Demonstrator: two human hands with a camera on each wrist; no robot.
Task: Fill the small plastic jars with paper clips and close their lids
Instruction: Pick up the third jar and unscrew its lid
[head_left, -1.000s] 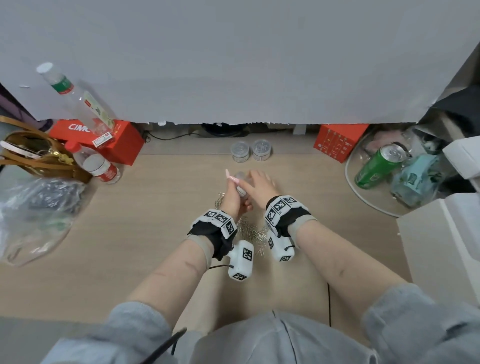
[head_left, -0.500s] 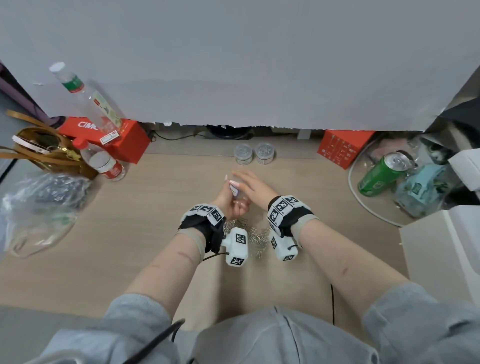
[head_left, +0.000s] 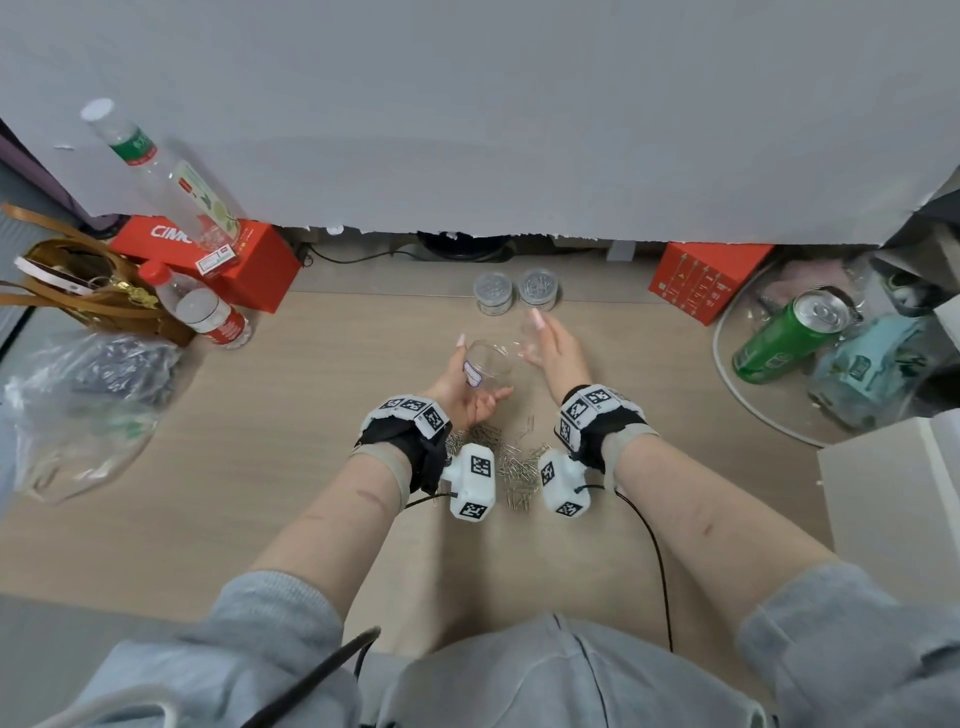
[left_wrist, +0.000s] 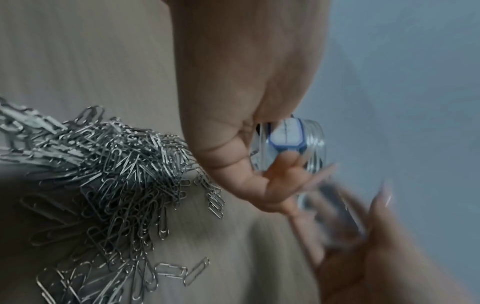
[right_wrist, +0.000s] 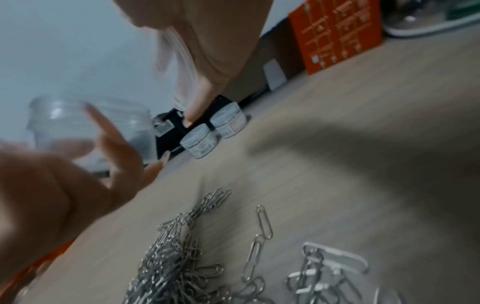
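My left hand (head_left: 465, 389) grips an empty clear jar (head_left: 487, 366) with a small blue-edged label (left_wrist: 285, 136), its mouth uncovered and tilted toward the right. My right hand (head_left: 551, 353) is just right of it and pinches what looks like the jar's clear lid (right_wrist: 172, 67), blurred by motion. A pile of silver paper clips (head_left: 511, 462) lies on the wooden table (head_left: 260, 467) under both wrists and fills the left wrist view (left_wrist: 116, 164). Two closed jars filled with clips (head_left: 492, 291) (head_left: 538, 286) stand side by side at the back.
Red boxes (head_left: 249, 265) (head_left: 706, 280) sit against the grey wall. Water bottles (head_left: 208, 312), a brown bag (head_left: 93, 291) and a plastic bag (head_left: 78, 405) crowd the left. A green can (head_left: 789, 332) lies on a glass tray at right, beside a white box (head_left: 893, 509).
The hands were together on the jar. Now they have parted: the right hand moved away to the right with the lid, and the left holds the jar without a lid.
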